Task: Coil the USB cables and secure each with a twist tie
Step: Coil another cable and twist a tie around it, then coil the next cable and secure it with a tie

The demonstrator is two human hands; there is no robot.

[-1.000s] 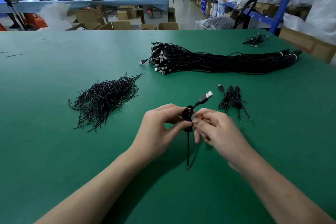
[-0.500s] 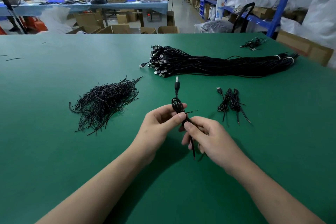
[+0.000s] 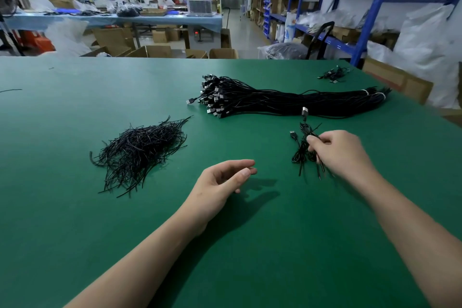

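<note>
While left (image 3: pixel 220 182) idles, right (image 3: pixel 337 150) pinches (cable (image 3: pixel 305 125))

A single head-worn camera looks forward and down, close above both hands (image 3: pixel 275 165), across the green counter (image 3: pixel 75 220) beyond.

The green tabletop (image 3: pixel 75 220) carries a loose heap of black twist ties (image 3: pixel 140 152) left of the middle, a long bundle of USB cables (image 3: pixel 275 100) farther back, a few coiled cables (image 3: pixel 300 156) nearer on the right, a small cable cluster (image 3: pixel 333 74) at the far right, and one stray tie (image 3: pixel 10 90) at the left edge.
</note>
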